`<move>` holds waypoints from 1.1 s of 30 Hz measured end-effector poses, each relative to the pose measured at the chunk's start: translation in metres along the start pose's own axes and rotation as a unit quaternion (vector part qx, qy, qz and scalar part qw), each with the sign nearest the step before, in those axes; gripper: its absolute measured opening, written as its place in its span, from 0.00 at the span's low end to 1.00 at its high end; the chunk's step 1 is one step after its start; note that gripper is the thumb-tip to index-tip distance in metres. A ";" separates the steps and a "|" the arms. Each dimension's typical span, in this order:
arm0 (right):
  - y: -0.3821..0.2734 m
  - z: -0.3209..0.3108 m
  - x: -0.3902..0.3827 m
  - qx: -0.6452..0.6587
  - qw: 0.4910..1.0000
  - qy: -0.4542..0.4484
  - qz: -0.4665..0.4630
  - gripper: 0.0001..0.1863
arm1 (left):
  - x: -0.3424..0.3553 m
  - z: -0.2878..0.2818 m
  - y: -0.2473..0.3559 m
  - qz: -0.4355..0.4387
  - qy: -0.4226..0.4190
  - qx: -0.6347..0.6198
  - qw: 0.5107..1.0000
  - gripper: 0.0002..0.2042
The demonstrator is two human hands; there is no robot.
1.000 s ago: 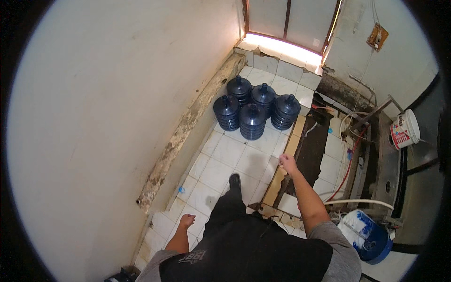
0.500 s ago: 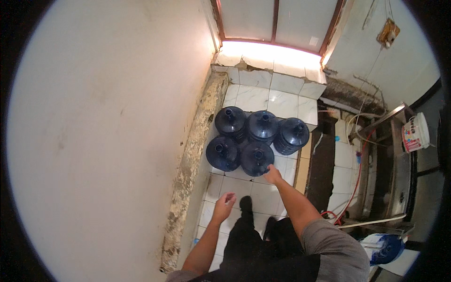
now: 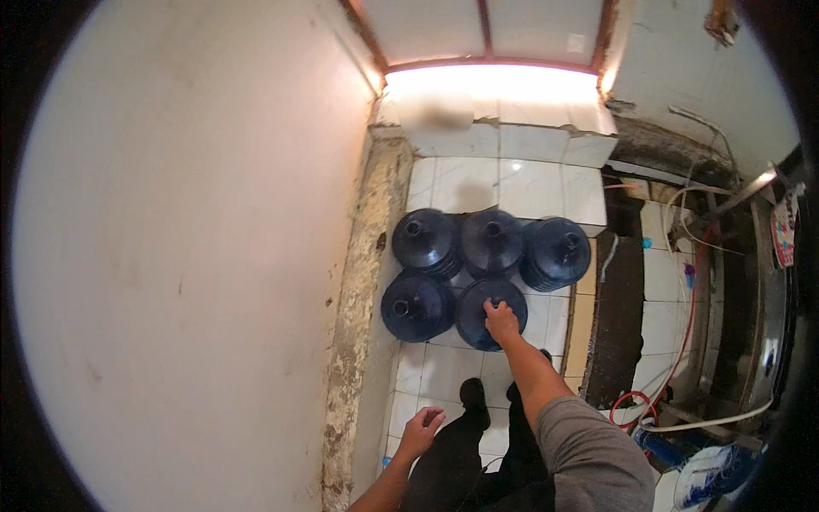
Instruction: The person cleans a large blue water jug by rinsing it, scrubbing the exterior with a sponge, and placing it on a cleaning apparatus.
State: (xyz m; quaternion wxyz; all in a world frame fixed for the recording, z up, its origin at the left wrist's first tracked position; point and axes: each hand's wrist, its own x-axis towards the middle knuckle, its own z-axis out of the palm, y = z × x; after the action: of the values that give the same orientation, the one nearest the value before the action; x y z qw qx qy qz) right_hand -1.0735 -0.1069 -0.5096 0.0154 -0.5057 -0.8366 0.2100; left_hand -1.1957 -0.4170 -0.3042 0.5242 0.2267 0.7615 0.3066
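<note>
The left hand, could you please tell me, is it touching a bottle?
No, the left hand hangs clear of all five blue bottles.

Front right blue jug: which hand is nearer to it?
Right. The right hand is at the top of the front right blue jug; the left hand is apart, lower left in view.

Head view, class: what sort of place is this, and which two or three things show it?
Probably a utility or washing area: large blue water jugs stand on white floor tiles, and a red hose and a pale hose lie on the right side.
</note>
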 end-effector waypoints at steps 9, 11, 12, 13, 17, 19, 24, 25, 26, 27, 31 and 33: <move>0.090 -0.313 -0.152 0.115 0.990 0.068 0.031 0.28 | 0.045 0.124 0.220 0.318 -0.119 0.299 0.892 0.27; 0.107 -0.386 -0.189 0.140 0.978 0.143 0.058 0.31 | 0.028 0.180 0.282 0.439 -0.084 0.371 0.814 0.32; 0.115 -0.419 -0.206 0.136 0.972 0.180 0.067 0.31 | 0.017 0.211 0.314 0.484 -0.104 0.364 0.789 0.34; 0.121 -0.446 -0.222 0.135 0.964 0.216 0.074 0.31 | 0.007 0.240 0.341 0.524 -0.123 0.358 0.763 0.35; 0.137 -0.540 -0.272 0.079 0.941 0.300 0.136 0.31 | -0.011 0.344 0.416 0.628 -0.230 0.251 0.700 0.37; 0.156 -0.564 -0.289 0.059 0.915 0.371 0.151 0.32 | -0.011 0.394 0.442 0.694 -0.271 0.164 0.646 0.37; 0.209 -0.611 -0.324 0.153 0.884 0.394 0.197 0.36 | -0.030 0.495 0.501 0.517 -0.473 0.014 0.714 0.23; 0.223 -0.614 -0.331 0.140 0.869 0.427 0.207 0.35 | -0.034 0.514 0.511 0.534 -0.471 0.009 0.702 0.21; 0.240 -0.613 -0.339 0.126 0.853 0.458 0.216 0.34 | -0.040 0.535 0.521 0.551 -0.469 0.004 0.690 0.19; 0.253 -0.611 -0.345 0.113 0.837 0.486 0.224 0.34 | -0.054 0.554 0.536 0.541 -0.482 -0.038 0.688 0.14; 0.296 -0.611 -0.381 0.073 0.759 0.552 0.339 0.29 | -0.092 0.620 0.597 0.514 -0.499 -0.020 0.697 0.13; 0.310 -0.609 -0.397 0.117 0.687 0.584 0.417 0.25 | -0.101 0.662 0.623 0.484 -0.522 -0.038 0.701 0.13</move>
State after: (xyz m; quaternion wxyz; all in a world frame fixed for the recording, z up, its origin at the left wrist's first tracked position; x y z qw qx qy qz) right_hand -0.4744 -0.1165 0.0055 0.4710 -0.8167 -0.3301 -0.0464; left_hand -0.5253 0.1090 0.0275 0.6257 0.6673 0.1389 0.3794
